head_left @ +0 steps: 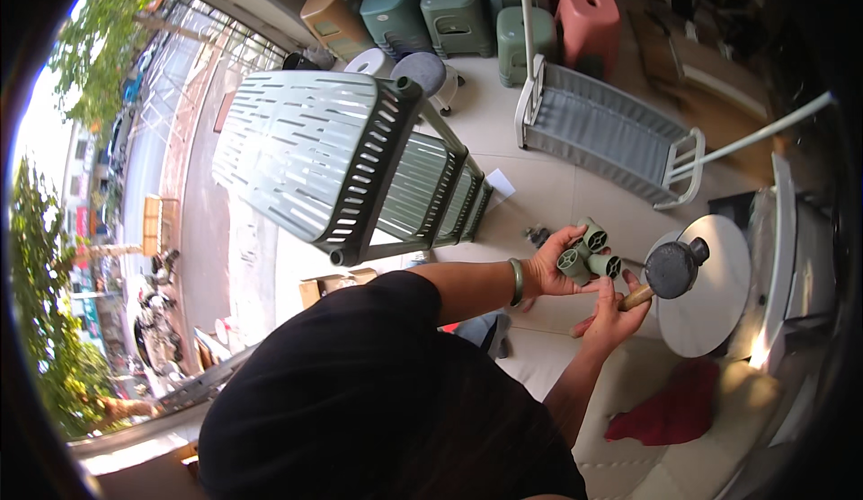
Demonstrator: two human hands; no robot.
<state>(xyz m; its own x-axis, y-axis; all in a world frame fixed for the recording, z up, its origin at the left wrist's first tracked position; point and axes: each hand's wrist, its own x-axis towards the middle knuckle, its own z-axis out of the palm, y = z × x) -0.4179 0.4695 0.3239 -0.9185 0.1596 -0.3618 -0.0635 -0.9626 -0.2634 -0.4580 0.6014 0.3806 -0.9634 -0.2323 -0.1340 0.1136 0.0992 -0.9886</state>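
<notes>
Right of centre, my left hand (547, 265) is clutching green connectors (589, 253), which my right hand (616, 320), crowded while gripping a mallet (669, 272), could be nudging loose.

Here's a black top (360, 401), loose and dark right across the torso, and it looks plain from where I'm standing. The left sleeve (409, 300) is black too, cut short, the forearm bare below its edge. And there, on the wrist behind the left hand (559, 265), sits a green bangle (516, 283), slim, rounded, catching light! The right hand (615, 317) is bare-skinned, fingers uncovered.
</notes>
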